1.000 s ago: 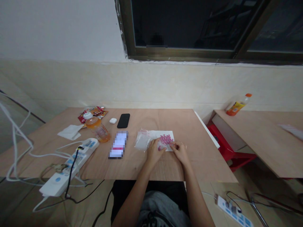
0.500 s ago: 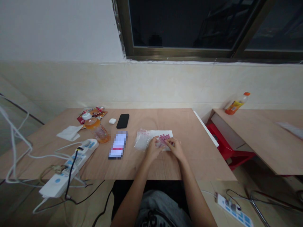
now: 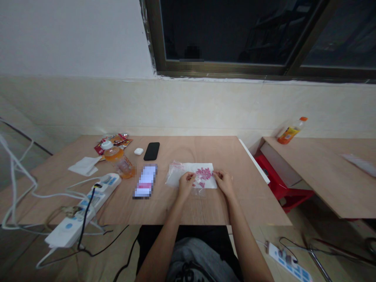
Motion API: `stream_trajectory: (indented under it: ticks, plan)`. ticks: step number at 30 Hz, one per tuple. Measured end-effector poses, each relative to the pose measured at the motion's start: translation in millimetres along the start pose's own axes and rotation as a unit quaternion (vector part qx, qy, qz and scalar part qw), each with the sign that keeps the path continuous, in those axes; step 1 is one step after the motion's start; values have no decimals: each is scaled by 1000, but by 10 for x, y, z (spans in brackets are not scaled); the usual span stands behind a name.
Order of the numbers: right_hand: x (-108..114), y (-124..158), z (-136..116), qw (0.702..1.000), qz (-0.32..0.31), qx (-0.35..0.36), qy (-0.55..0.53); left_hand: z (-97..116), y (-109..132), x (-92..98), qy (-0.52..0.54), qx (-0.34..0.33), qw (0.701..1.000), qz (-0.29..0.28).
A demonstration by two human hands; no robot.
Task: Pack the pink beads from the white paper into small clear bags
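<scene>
Fingers, left (head view): on our left hand (image 3: 185,184) we see thumb and fingertips drawn close together beside a small clear bag (image 3: 201,191); whether they pinch its film we cannot tell.
Fingers, right: on our right hand (image 3: 225,182) they are bent and bunched at the paper's right edge; whether a bead is gripped we cannot tell.
Small bag: between our hands; a few pink pieces show in or beneath its film, which we cannot settle.
Large bag: a clear plastic bag (image 3: 174,177) lies flat, left of our left hand.
Bottles: we note orange liquid in the white-capped bottle (image 3: 120,162) at left and in the orange-capped bottle (image 3: 288,135) on the far right table (image 3: 331,172).
Change: half a second ago our fingertips nearly met over the beads; now our hands stand apart, exposing more of the pile.
Beads: the pink beads (image 3: 203,173) lie on white paper (image 3: 212,184), between our two sets of fingertips and slightly beyond them.
</scene>
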State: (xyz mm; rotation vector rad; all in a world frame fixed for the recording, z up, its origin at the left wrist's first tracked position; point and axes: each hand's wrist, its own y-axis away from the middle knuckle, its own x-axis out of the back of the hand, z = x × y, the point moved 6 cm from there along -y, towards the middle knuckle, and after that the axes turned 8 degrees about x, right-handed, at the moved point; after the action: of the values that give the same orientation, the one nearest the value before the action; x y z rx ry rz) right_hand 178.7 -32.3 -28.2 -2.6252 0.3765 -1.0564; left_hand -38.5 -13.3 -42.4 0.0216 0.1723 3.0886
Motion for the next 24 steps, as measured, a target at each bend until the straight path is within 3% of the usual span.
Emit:
stream_trajectory:
  ticks: [15,19,24]
  plan:
    - [-14,16,-60,996,-8,2,87,-24,51,29,-4,-18,1000,16]
    - [10,15,-198,999,4,24,49,-21,54,34,6,-26,1000,4]
    - [-121,38,-397,995,-43,64,-59,27,70,46,25,-31,999,-5]
